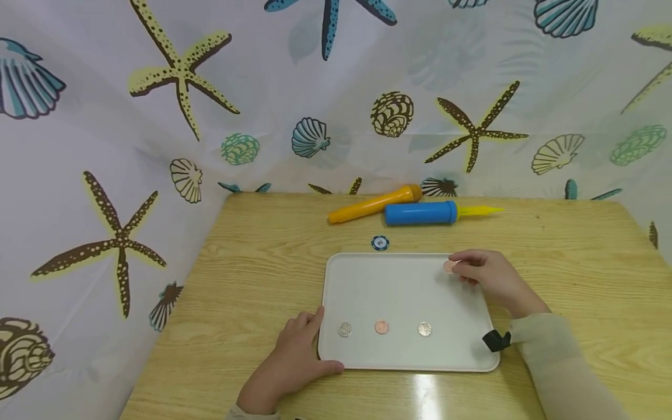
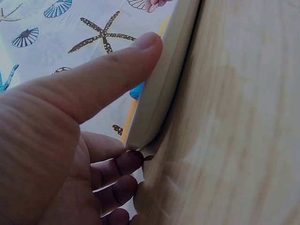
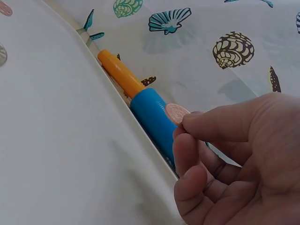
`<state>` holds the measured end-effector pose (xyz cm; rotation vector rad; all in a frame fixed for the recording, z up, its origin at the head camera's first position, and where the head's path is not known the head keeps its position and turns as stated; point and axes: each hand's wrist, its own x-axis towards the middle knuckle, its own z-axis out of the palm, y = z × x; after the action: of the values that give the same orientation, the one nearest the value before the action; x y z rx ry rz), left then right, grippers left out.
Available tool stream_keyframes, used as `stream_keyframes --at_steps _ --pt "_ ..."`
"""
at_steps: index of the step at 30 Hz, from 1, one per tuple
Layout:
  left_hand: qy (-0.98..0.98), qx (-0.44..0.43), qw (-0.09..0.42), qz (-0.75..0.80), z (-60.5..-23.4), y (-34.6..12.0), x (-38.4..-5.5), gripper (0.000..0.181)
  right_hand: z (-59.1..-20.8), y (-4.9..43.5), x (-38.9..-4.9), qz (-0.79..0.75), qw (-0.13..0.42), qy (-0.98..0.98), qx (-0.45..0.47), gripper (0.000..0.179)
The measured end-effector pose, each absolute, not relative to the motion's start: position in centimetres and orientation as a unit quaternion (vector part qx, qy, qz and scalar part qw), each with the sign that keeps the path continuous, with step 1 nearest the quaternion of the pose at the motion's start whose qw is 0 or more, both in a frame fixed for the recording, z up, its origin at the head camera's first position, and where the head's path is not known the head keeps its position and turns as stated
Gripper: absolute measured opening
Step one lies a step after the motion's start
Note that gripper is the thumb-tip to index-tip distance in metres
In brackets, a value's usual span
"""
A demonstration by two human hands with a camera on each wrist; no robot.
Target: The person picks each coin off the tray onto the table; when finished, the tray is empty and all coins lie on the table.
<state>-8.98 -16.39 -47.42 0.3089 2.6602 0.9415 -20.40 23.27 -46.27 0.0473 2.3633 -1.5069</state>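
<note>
A white tray lies on the wooden table. My left hand grips its near left corner, thumb along the front edge and fingers at the left side; the left wrist view shows the thumb against the tray's edge. Over the far right corner, my right hand pinches a copper-coloured coin between thumb and fingers, held above the tray. Along the tray's near part lie a silver coin, a copper coin and another silver coin, spaced in a row.
Behind the tray is a dark blue poker chip. Farther back lie an orange tube with a rounded end and a blue hand pump with a yellow nozzle. A shell-patterned curtain hangs at the table's back and left.
</note>
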Motion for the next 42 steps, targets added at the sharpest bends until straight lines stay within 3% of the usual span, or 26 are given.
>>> stream_keyframes --at_steps 21,42 --pt "0.93 0.104 0.152 0.318 -47.6 -16.2 -9.1 0.118 -45.5 29.7 -19.2 -0.517 0.123 0.844 0.074 0.064" --pt "0.929 0.094 0.158 0.32 -47.9 -16.2 -9.2 0.119 -46.9 33.6 -18.3 -0.471 0.105 0.862 0.151 0.064"
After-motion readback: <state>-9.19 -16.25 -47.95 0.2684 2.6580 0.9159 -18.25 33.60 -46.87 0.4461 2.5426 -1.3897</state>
